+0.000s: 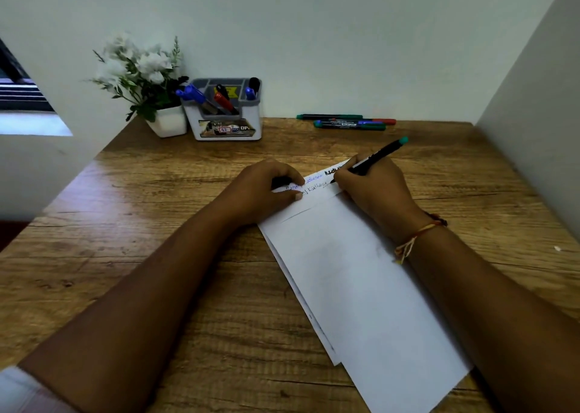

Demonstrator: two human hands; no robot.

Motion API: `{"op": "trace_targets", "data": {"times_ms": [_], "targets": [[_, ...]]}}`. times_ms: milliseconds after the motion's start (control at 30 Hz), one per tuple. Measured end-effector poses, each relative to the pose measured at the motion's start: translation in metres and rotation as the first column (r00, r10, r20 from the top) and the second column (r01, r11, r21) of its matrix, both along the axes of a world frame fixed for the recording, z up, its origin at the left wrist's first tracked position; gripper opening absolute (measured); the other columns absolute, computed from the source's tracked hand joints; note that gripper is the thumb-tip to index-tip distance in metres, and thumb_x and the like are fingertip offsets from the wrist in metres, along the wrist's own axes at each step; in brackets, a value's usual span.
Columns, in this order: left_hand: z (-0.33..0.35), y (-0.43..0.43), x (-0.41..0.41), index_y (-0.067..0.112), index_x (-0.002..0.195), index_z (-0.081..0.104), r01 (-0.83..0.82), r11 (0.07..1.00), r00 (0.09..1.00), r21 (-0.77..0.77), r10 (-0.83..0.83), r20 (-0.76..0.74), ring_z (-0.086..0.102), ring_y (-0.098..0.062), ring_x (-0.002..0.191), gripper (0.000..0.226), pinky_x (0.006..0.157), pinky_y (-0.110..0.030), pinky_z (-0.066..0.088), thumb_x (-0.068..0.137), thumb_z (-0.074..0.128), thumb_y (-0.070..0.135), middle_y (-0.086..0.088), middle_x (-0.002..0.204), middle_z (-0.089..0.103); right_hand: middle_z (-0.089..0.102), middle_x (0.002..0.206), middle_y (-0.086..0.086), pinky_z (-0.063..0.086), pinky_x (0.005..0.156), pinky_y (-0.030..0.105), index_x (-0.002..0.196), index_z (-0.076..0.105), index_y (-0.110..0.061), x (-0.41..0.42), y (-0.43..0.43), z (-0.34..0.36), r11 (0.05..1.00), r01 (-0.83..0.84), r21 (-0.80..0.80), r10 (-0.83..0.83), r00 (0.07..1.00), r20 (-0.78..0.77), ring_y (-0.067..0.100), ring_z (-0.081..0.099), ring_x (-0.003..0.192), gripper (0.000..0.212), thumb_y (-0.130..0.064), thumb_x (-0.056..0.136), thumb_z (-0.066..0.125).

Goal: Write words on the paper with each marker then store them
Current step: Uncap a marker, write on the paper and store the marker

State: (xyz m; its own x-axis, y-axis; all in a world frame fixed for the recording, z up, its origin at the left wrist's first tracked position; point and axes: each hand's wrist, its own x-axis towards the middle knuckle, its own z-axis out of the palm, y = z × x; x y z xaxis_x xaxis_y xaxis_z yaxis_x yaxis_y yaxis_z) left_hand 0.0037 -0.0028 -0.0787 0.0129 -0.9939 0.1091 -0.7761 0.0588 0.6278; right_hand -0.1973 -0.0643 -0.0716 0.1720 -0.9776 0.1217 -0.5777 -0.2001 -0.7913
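**Marker tip on the paper, clamped in the right hand**

Marker (378, 156), black-bodied with a teal end, sits in the pinch of the right hand (373, 190). Its tip touches the paper (361, 287) near the far edge, and its teal end slants up and away to the right. The paper lies at an angle across the bench (157, 255), with several sheets or folds overlapping. Lines of blue and black handwriting run along its far strip, between the two hands.

More markers (345, 121) lie side by side at the back of the wooden bench, well apart from the hands. To their left a grey-and-white holder (224, 114) stands with blue, red and black pens in it. A white pot of pale flowers (141, 77) stands just beside the holder. A plain light wall (314, 30) rises behind, a pale panel (533, 99) closes the right side, and a window (18, 92) shows at far left.

The left hand (266, 190) rests on the paper's far left corner, thumb flat on the sheet and fingers curled under. Something dark shows beneath those fingers; whether the hand grips it I cannot tell. Both forearms reach in from the near edge, and a thread band (414, 238) circles the right wrist.
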Motion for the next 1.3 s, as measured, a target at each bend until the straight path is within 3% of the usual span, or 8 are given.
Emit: {"op": "trace_targets", "data": {"times_ms": [233,400,534,700,834,1001,1201,1301], "targets": [[0.003,0.005,-0.001,0.027,0.116,0.059,-0.059,0.998,0.992,-0.018,0.057,-0.114,0.057,0.003,0.101,0.034,0.081,-0.01,0.043,0.085,0.074,0.027,0.014,0.109,0.063,0.066,0.065,0.005,0.048,0.059,0.029,0.079,0.06,-0.017,-0.004,0.0,0.0,0.987,-0.066,0.148,-0.004,0.904,0.428,0.012,0.058,0.052,0.016,-0.01,0.09,0.07],[0.012,0.007,-0.003,0.02,0.116,0.049,-0.152,0.982,0.964,-0.11,0.123,-0.235,0.059,0.001,0.099,0.022,0.077,-0.015,0.046,0.097,0.058,0.023,0.01,0.105,0.064,0.069,0.076,0.007,0.052,0.055,0.017,0.089,0.065,-0.011,-0.003,0.01,0.01,0.99,-0.085,0.111,0.007,0.824,0.567,0.009,0.066,0.063,0.009,-0.007,0.094,0.072],[0.02,0.012,-0.007,0.019,0.114,0.05,-0.131,0.966,0.929,-0.223,0.041,-0.367,0.063,0.005,0.09,0.014,0.07,-0.012,0.049,0.101,0.05,0.014,0.006,0.103,0.068,0.075,0.085,0.006,0.055,0.061,0.019,0.094,0.069,-0.015,-0.003,0.013,0.013,0.989,-0.124,0.083,0.047,0.789,0.612,0.005,0.073,0.074,0.007,-0.014,0.1,0.065],[0.023,0.013,-0.01,0.022,0.106,0.055,-0.146,0.957,0.899,-0.249,0.024,-0.437,0.063,-0.006,0.076,0.011,0.071,-0.025,0.054,0.101,0.05,0.014,0.003,0.096,0.072,0.077,0.087,0.005,0.058,0.063,0.021,0.097,0.071,-0.015,-0.003,0.02,0.017,0.989,-0.147,0.028,0.101,0.793,0.601,0.011,0.076,0.08,0.01,-0.016,0.101,0.062],[0.027,0.016,-0.012,0.02,0.104,0.053,-0.175,0.965,0.821,-0.197,0.033,-0.57,0.068,-0.021,0.079,0.005,0.075,-0.038,0.055,0.1,0.052,0.017,-0.003,0.096,0.074,0.077,0.087,0.006,0.059,0.065,0.024,0.102,0.073,-0.008,-0.001,0.025,0.019,0.981,-0.193,0.002,0.155,0.793,0.589,0.013,0.075,0.081,0.019,-0.018,0.105,0.057],[0.029,0.017,-0.012,0.021,0.106,0.054,-0.153,0.971,0.809,-0.185,0.015,-0.588,0.071,-0.022,0.083,0.016,0.082,-0.047,0.057,0.093,0.062,0.014,-0.014,0.099,0.072,0.077,0.089,0.01,0.059,0.067,0.024,0.105,0.07,-0.003,0.0,0.033,0.022,0.97,-0.237,-0.059,0.225,0.771,0.596,0.014,0.075,0.081,0.022,-0.017,0.106,0.053],[0.029,0.018,-0.015,0.02,0.115,0.054,-0.101,0.983,0.868,-0.154,0.011,-0.497,0.07,-0.004,0.094,0.041,0.083,-0.025,0.055,0.082,0.076,0.011,0.007,0.096,0.075,0.076,0.08,0.006,0.059,0.067,0.027,0.095,0.072,-0.01,0.0,0.036,0.024,0.962,-0.264,-0.072,0.251,0.745,0.618,0.016,0.072,0.075,0.023,-0.016,0.107,0.052],[0.029,0.019,-0.017,0.022,0.112,0.055,-0.108,0.983,0.875,-0.149,0.023,-0.484,0.07,-0.003,0.093,0.043,0.083,-0.024,0.055,0.079,0.079,0.011,0.009,0.093,0.075,0.075,0.077,0.003,0.058,0.066,0.029,0.094,0.072,-0.011,0.001,0.035,0.022,0.961,-0.266,-0.071,0.255,0.759,0.6,0.014,0.071,0.073,0.024,-0.015,0.107,0.053]]}}
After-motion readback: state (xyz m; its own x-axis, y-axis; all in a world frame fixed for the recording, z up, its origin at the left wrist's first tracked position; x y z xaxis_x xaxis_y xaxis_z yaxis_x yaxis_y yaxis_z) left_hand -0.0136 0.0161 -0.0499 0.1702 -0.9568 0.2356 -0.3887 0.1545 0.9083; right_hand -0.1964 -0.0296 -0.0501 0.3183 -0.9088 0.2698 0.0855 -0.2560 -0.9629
